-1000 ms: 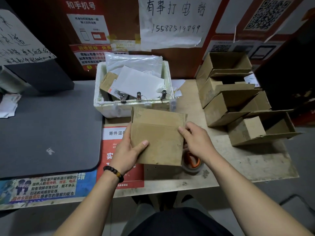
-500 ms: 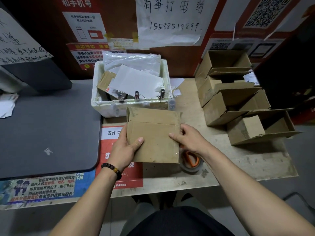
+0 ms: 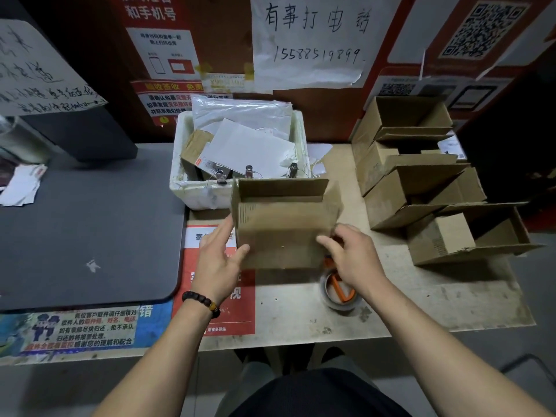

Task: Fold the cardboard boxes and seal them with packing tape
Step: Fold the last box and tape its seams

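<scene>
A white foam bin (image 3: 192,188) stuffed with papers sits at centre frame on the tabletop (image 3: 436,299), a dark grey mat (image 3: 84,233) lies to its left — and handwritten notices and QR posters cover the wall across the top.

One head-worn camera looks forward and down from close above the bench (image 3: 421,299), facing a wall (image 3: 331,115) of posted notices.
</scene>
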